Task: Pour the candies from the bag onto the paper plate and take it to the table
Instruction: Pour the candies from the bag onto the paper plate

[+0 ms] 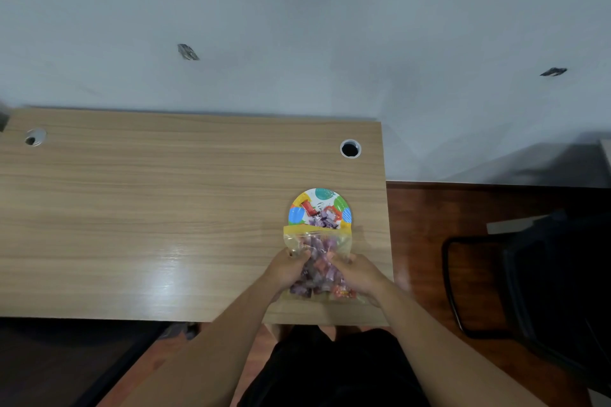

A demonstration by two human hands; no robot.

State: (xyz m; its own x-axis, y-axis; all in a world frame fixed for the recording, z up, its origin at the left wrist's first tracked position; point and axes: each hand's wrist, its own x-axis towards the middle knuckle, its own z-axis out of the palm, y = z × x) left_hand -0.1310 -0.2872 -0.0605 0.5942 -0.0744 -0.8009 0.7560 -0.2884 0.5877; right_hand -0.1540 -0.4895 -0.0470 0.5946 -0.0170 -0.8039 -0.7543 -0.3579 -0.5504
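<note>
both hands, left hand (287, 269) and right hand (358, 274), are clenching the clear candy bag (317, 261), tipping its open mouth over the near rim of the paper plate (344, 205) so the candies (322, 218) are spilling onto it.

The bag (317, 241) hides the near rim of the plate (319, 195). Fingers of the left grip (287, 269) and right grip (358, 276) cover the bag's sides. Candies (322, 220) beyond the grips are too blurred to count (wrappers unreadable). The worktop (132, 208) is cut off left.
</note>
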